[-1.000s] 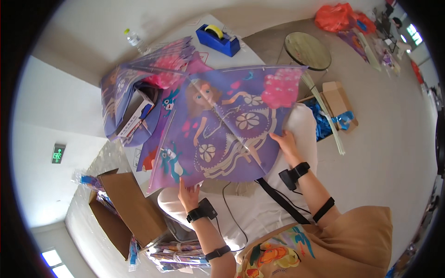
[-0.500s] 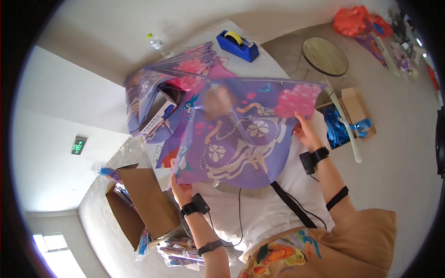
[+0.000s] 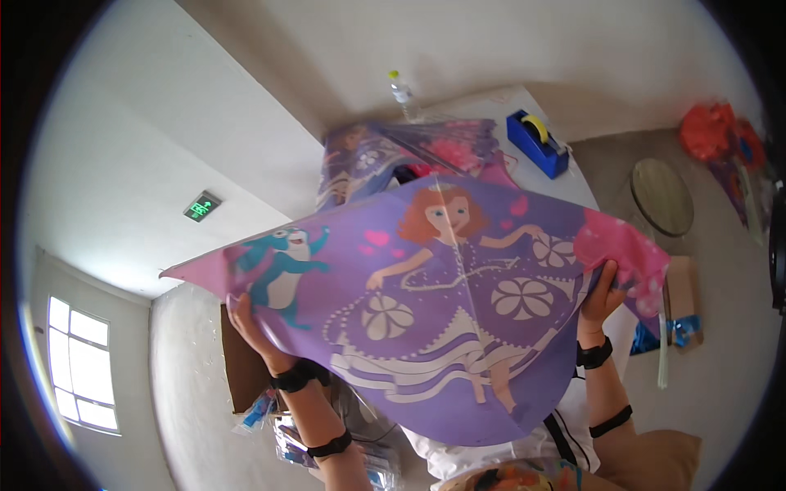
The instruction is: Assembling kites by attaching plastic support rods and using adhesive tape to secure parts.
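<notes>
A purple kite is spread wide in front of me, printed with a red-haired cartoon princess, a teal-and-white animal and pink flowers. My left hand grips its lower left edge, closed, with part of the fingers behind the sheet. At the lower right edge my right hand is closed on it too, beside the pink flowers. Behind it, more printed purple kites lie piled on the white table, partly hidden by the held one.
A blue tape dispenser and a clear bottle stand at the table's back. On the right are a round stool, a cardboard box and red bags. Wrapped packages lie low on the left.
The kite has been raised toward me and tilted up, its left wing now spread outward. Both hands have moved with it, still holding its edges. The view has shifted left.
</notes>
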A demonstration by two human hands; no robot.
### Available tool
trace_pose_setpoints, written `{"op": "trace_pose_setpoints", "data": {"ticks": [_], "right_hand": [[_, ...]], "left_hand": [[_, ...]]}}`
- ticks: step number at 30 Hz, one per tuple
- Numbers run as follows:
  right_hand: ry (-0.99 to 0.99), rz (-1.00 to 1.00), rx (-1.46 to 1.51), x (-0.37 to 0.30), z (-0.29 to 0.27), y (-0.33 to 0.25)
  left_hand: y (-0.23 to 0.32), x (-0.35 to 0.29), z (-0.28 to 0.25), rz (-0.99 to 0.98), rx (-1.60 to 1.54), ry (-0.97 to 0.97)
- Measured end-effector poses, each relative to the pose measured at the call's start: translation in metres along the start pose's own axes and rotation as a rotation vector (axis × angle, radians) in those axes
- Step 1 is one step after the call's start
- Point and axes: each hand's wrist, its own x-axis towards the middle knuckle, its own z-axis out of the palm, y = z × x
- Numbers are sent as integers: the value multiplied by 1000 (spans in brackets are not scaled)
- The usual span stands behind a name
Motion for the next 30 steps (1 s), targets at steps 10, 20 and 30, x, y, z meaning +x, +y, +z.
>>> {"op": "trace_pose_setpoints", "data": {"ticks": [10,20,30], "right_hand": [[-312,316,272,36,184,20],[-790,749,109,62,352,145],[-718,1216,329,80,289,172]], "left_hand": [[-93,164,-31,-204,-329,-62],[-219,33,44,-284,88,-235],[-164,-254,86,22,651,-1110]]}}
